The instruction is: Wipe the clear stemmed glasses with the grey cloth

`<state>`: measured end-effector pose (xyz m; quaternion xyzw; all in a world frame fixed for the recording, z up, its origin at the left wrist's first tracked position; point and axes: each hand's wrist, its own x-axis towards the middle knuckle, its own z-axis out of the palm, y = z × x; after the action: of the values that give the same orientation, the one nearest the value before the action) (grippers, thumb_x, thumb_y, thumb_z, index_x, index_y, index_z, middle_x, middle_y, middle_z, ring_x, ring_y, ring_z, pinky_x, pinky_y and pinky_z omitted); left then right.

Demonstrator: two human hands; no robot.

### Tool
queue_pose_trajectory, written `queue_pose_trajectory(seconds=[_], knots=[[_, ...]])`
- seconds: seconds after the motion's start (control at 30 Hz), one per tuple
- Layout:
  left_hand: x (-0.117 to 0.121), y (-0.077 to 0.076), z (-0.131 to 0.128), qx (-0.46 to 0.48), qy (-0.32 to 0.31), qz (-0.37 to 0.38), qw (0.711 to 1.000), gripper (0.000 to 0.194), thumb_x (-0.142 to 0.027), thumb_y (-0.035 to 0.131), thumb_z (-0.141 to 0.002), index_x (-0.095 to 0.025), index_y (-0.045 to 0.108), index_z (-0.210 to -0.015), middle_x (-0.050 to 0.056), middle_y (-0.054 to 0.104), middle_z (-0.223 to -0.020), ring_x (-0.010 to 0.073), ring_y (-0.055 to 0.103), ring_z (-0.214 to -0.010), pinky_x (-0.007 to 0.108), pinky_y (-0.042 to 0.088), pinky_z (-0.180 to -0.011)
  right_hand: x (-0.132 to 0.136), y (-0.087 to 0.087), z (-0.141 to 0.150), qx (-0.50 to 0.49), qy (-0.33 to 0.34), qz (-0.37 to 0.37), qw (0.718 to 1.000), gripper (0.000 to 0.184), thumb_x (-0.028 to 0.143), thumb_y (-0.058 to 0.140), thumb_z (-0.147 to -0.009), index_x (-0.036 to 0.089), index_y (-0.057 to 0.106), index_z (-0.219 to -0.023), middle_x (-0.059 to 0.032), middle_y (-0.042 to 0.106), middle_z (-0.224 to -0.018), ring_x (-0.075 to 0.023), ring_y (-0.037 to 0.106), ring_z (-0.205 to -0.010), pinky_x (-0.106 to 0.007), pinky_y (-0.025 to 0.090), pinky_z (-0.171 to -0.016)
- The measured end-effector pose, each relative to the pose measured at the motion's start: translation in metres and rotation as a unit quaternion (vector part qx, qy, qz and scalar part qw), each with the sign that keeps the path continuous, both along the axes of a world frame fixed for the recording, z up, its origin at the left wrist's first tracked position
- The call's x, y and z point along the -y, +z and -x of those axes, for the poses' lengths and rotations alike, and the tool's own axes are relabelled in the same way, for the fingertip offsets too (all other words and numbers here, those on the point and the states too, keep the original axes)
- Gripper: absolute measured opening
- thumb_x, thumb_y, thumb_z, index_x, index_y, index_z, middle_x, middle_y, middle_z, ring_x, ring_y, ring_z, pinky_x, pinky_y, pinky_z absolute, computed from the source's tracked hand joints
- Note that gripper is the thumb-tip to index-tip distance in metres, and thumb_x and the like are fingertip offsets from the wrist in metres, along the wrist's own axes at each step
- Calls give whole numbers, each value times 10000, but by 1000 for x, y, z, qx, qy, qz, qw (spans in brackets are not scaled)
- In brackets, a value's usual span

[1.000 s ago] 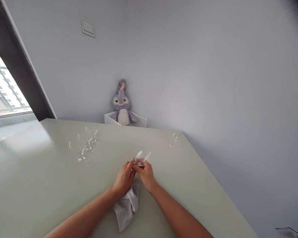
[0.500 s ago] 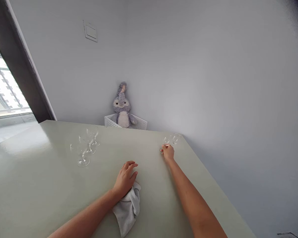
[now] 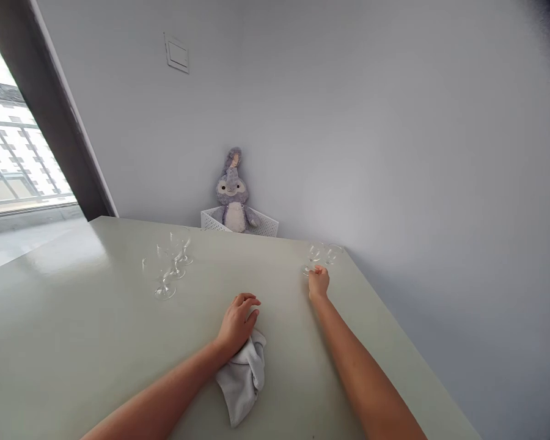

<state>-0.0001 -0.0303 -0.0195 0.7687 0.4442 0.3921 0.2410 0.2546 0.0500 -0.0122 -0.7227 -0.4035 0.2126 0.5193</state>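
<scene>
My left hand (image 3: 238, 319) rests on the table with its fingers loosely spread, holding nothing. Its heel and wrist lie over a crumpled light grey cloth (image 3: 245, 382). At the far right, my right hand (image 3: 319, 282) is close beside the foot of a clear stemmed glass (image 3: 313, 253), thumb and forefinger slightly apart. Whether the fingertips still touch that glass is hard to see. Just right of it stands a second clear glass (image 3: 330, 254). On the left, several stemmed glasses stand in a slanting row, the nearest being a clear glass (image 3: 164, 289).
The pale green glossy table (image 3: 119, 360) reaches to the wall corner. Behind its far edge, a grey plush toy (image 3: 233, 198) sits in a white perforated basket (image 3: 269, 227). A light switch (image 3: 178, 55) is on the wall. A dark door frame (image 3: 57, 116) stands at left.
My right hand has drawn back slightly from the glass stem, and its fingers have loosened. The glass foot now shows to its left. My view has shifted a little; my left hand stays put.
</scene>
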Motion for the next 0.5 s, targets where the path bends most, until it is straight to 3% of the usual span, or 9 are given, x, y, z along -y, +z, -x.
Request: queue_pose_trajectory(seconds=[0.13,0.23,0.27,0.3,0.37,0.43,0.5], knots=[[3,12,2,140,49,13,989,176,-216,418,-820,-208,565,-918,48,561,-996,161,521,-957,332,426,-838,41,6,43,-35,98,18,994,235,367,438,-771,170,558,-817,-15,571,-659,-103,479,-458,-218,360,-415],[3,25,12,294,150,45,943,206,-276,409,-825,-218,481,-1009,52,549,-978,149,533,-909,298,453,-770,81,13,77,-38,237,49,969,334,480,500,-745,166,569,-657,22,520,-505,-95,430,-405,-216,326,-410],[2,30,17,342,182,57,920,237,-284,413,-819,-233,443,-1049,47,539,-976,141,536,-889,290,458,-756,94,17,86,-10,324,63,944,377,512,460,-771,167,570,-667,25,523,-511,-92,434,-424,-212,322,-433],[1,35,25,391,214,79,892,267,-283,421,-811,-252,409,-1075,38,528,-967,129,539,-861,281,464,-741,105,20,93,34,375,67,924,391,533,457,-772,172,568,-670,27,533,-530,-92,446,-456,-209,317,-458],[-5,44,43,501,273,166,805,283,-265,445,-790,-282,387,-1067,17,504,-924,103,542,-777,261,477,-696,124,26,103,135,423,87,892,393,569,487,-745,186,563,-699,28,562,-587,-99,470,-514,-211,299,-489],[-13,53,64,606,313,280,676,225,-244,445,-783,-271,410,-1004,5,480,-839,89,533,-676,246,486,-630,135,31,109,211,420,121,874,389,587,541,-693,201,562,-725,24,583,-631,-112,490,-547,-215,282,-496],[-21,59,85,644,318,313,622,199,-252,351,-825,-248,398,-1018,13,464,-799,90,537,-628,244,493,-578,138,33,113,249,413,154,862,374,573,583,-659,208,564,-741,16,593,-653,-124,503,-562,-219,269,-494]])
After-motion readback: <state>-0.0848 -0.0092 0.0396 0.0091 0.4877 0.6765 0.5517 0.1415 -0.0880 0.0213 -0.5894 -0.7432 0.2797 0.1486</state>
